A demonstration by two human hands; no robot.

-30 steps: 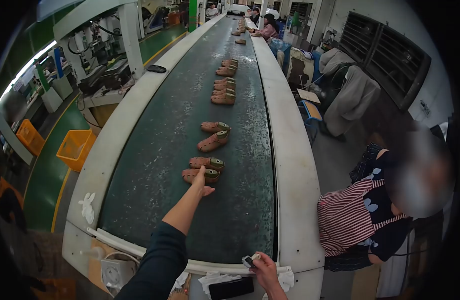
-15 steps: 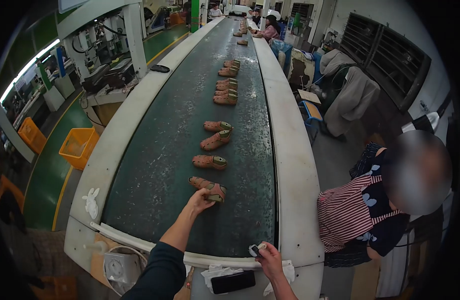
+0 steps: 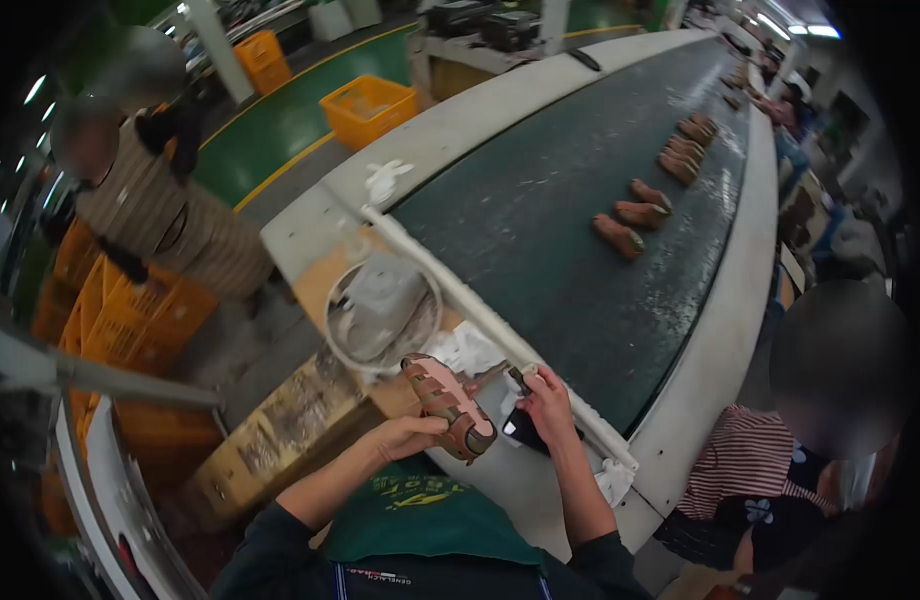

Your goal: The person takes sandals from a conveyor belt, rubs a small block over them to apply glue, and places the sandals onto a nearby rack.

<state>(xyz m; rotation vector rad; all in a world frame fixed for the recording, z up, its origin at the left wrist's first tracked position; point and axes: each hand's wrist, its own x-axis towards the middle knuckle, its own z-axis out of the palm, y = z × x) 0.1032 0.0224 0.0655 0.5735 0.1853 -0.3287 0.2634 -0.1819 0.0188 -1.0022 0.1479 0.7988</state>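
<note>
My left hand (image 3: 412,436) grips a brown shoe (image 3: 448,408) by its side, over the bench at the belt's end. The shoe is tipped so its pinkish strapped face shows. To its right, my right hand (image 3: 547,400) is closed round a small dark and pale object (image 3: 521,377), too small to name. A black phone-like item (image 3: 525,432) lies partly hidden below my right hand. More brown shoes (image 3: 617,236) rest in a row on the green conveyor belt (image 3: 540,240).
A round tub with a grey device (image 3: 382,290) stands left of the belt's end, beside a wooden box (image 3: 280,430). One person in an apron (image 3: 190,225) is at the left near orange crates (image 3: 130,320); another in stripes (image 3: 740,460) is at the right.
The view has swung left and down. My left hand has lifted the shoe off the belt and brought it close to my body, near my right hand, which still holds the small object.
</note>
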